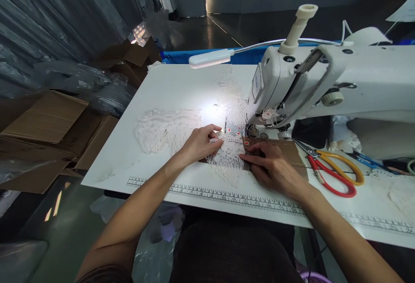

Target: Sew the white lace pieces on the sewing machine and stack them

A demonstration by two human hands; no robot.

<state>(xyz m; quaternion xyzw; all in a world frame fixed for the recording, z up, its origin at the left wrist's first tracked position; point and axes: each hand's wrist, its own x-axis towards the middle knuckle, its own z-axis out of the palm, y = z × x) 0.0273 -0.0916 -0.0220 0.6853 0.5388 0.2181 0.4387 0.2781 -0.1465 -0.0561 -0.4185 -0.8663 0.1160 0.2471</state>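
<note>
White fringed lace trim (pixel 227 151) lies in front of the needle and presser foot (pixel 251 130) of a white sewing machine (pixel 275 79). My left hand (pixel 201 144) is at the lace's left edge, thumb and fingers closed on it in a pinch. My right hand (pixel 272 166) rests palm down over a brown flat piece (pixel 292 153), its index fingertip touching the lace's right edge and its fingers stretched forward. The right thumb is mostly hidden. More lace (pixel 155 129) spreads leftward on the table, and another lace length (pixel 235 101) runs behind the foot.
A white lamp (pixel 210 58) on a bendable neck lights the white tabletop (pixel 129 97). Red-and-yellow-handled scissors (pixel 337 175) lie right of my right hand. A printed ruler (pixel 223 197) runs along the front edge. Cardboard boxes (pixel 48 118) stand at the left.
</note>
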